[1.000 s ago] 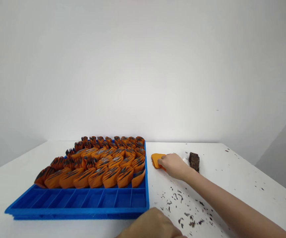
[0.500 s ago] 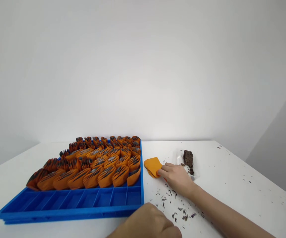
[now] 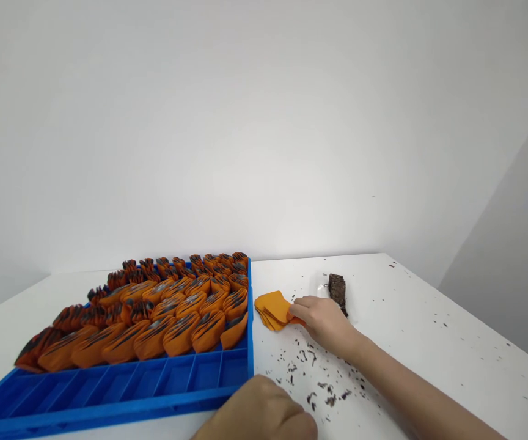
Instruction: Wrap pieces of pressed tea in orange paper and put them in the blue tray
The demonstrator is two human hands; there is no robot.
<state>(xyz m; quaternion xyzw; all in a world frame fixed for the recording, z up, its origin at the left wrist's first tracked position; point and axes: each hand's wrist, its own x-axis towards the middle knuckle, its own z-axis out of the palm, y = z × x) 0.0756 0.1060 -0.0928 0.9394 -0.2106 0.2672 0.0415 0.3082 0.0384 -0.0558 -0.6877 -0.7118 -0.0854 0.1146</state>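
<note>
My right hand (image 3: 323,321) pinches the near right edge of an orange sheet at a small fanned stack of orange sheets (image 3: 272,308) on the table. A darker orange bit shows beneath its fingertips. My left hand (image 3: 264,412) is closed at the bottom edge of the view, by the near right corner of a blue tray (image 3: 167,403). Its fingertips are turned away, so whatever it holds is hidden. Rows of folded orange packets (image 3: 179,333) with dark streaks along their tops stand in the tray's compartments. The front row of compartments shows bare blue bottoms.
Behind my right hand, a block of dark brown layered pieces (image 3: 337,288) lies on a clear plastic wrapper (image 3: 321,283). Dark crumbs (image 3: 330,400) are scattered over the white table (image 3: 420,342). A white wall (image 3: 264,134) rises behind the table.
The view has shifted, so the tray and stack appear farther left. My right hand stays at the stack, and more orange shows at its fingertips. My left hand remains closed.
</note>
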